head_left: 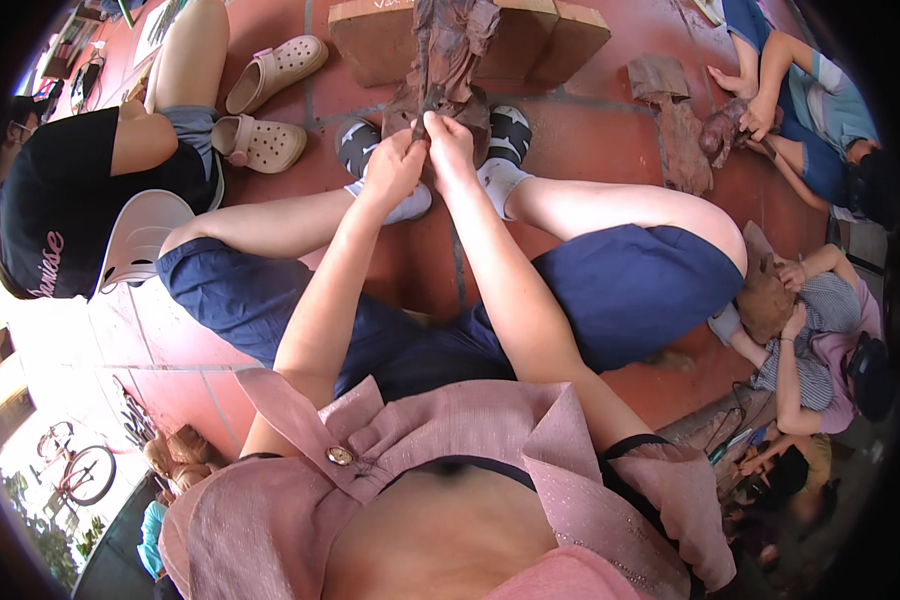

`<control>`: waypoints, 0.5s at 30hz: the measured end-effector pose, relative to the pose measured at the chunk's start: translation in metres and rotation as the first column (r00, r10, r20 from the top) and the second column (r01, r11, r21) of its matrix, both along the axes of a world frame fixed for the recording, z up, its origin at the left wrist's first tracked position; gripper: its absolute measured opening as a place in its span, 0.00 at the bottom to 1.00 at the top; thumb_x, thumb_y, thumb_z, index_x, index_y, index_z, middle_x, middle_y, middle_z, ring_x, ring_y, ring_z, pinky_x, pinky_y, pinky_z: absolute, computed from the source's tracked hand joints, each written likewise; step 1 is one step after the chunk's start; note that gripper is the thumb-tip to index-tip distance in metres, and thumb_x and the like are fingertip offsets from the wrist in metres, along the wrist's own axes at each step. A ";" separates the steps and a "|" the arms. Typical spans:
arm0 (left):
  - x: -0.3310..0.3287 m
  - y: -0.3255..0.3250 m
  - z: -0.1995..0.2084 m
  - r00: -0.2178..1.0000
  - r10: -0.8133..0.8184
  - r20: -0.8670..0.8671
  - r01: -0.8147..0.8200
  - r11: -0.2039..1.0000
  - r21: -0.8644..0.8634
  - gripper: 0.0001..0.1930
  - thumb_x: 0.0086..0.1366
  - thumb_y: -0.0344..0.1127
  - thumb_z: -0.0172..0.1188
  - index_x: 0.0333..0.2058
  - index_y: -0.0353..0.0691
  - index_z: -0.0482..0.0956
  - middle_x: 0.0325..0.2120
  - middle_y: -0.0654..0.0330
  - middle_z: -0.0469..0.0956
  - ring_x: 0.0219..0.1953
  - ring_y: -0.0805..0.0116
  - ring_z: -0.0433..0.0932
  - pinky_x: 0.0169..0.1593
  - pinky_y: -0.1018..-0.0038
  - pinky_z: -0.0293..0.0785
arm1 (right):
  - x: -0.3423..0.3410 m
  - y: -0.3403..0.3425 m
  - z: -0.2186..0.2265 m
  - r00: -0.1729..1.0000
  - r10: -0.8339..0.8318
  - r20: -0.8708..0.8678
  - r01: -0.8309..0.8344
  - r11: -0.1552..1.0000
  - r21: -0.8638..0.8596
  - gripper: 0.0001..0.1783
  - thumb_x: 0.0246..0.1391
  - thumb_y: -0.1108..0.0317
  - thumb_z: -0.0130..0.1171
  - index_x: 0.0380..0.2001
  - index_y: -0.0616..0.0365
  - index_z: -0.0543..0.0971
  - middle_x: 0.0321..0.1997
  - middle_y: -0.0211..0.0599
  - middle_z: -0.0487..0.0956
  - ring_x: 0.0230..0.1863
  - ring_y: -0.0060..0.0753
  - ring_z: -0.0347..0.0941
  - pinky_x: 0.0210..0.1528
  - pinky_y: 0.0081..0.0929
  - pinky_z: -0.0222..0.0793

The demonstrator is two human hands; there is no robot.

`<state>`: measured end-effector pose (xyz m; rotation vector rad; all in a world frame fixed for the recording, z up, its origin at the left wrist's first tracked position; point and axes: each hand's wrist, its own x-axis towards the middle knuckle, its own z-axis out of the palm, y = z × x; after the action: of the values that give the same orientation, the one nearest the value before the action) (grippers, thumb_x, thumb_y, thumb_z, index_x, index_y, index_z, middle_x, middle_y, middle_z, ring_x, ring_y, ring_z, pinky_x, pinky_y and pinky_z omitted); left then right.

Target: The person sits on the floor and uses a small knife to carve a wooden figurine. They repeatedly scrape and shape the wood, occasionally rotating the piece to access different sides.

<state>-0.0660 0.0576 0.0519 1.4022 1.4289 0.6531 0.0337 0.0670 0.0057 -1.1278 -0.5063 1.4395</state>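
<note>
A dark reddish-brown wood carving (448, 50) stands between my feet at the top of the view, its draped, rough-cut shape rising from a wider base. Both my hands meet low in front of it. My left hand (394, 166) is closed, with its fingertips pressed together. Right beside it, my right hand (451, 148) is also closed, the thumb pointing toward the carving. A small dark tip shows between the two hands against the wood. What they pinch is mostly hidden by the fingers, so I cannot name it.
Wooden blocks (545, 45) lie behind the carving on red floor tiles. Beige clogs (270, 145) rest at upper left, near a seated person in a black top (60, 190). Another carved piece (682, 140) lies at right, where other people handle wood. A bicycle (85, 472) stands far left.
</note>
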 end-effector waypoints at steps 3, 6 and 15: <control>-0.007 -0.004 -0.007 0.999 -0.017 0.030 0.020 0.991 -0.129 0.14 0.66 0.38 0.47 0.24 0.37 0.70 0.11 0.62 0.67 0.11 0.74 0.65 0.14 0.74 0.62 | -0.003 0.002 -0.011 0.999 0.008 -0.043 -0.012 0.996 -0.089 0.15 0.59 0.64 0.54 0.22 0.62 0.78 0.25 0.29 0.76 0.25 0.19 0.68 0.29 0.22 0.64; -0.010 -0.011 0.002 0.998 0.008 0.069 0.001 0.990 -0.139 0.15 0.66 0.38 0.47 0.23 0.37 0.69 0.10 0.64 0.66 0.11 0.75 0.64 0.14 0.75 0.61 | -0.009 -0.008 -0.017 0.999 0.016 -0.033 -0.018 0.997 -0.076 0.15 0.60 0.64 0.53 0.23 0.62 0.78 0.25 0.29 0.76 0.26 0.18 0.67 0.29 0.21 0.63; -0.015 -0.009 -0.003 0.979 0.090 0.186 -0.035 0.959 -0.282 0.14 0.66 0.37 0.48 0.23 0.37 0.69 0.11 0.65 0.65 0.10 0.75 0.61 0.13 0.75 0.59 | -0.008 -0.001 -0.032 0.995 0.065 0.070 -0.054 0.988 -0.147 0.15 0.58 0.63 0.55 0.20 0.59 0.75 0.20 0.19 0.68 0.22 0.13 0.59 0.23 0.21 0.55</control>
<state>-0.0815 0.0490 0.0489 1.0477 1.3523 0.5882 0.0259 0.0662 -0.0264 -1.2952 -0.4975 1.5093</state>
